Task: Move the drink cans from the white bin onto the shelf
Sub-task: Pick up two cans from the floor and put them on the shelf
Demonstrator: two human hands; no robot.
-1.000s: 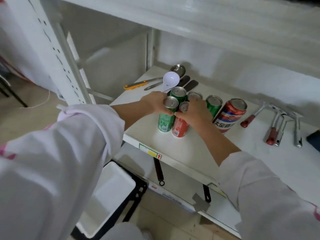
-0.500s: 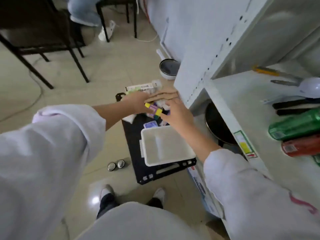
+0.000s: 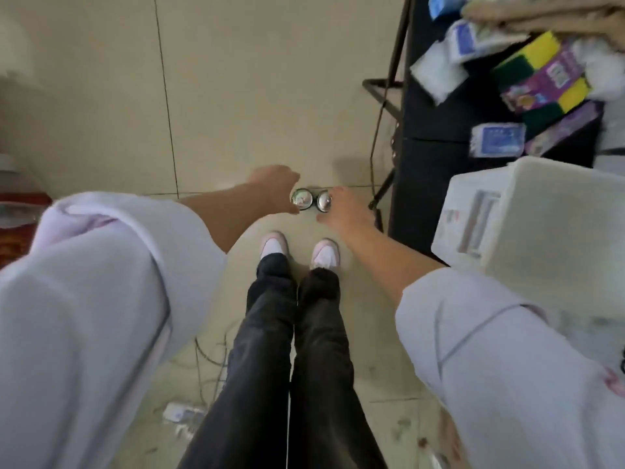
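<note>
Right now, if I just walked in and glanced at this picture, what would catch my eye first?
Probably the two shiny cans standing side by side on the pale floor, just ahead of the person's shoes. The left hand and right hand reach down to either side of them, fingers curled close; whether they grip yet is unclear. At right, a white bin sits by a dark rack holding bright yellow-and-green sponges.
</note>
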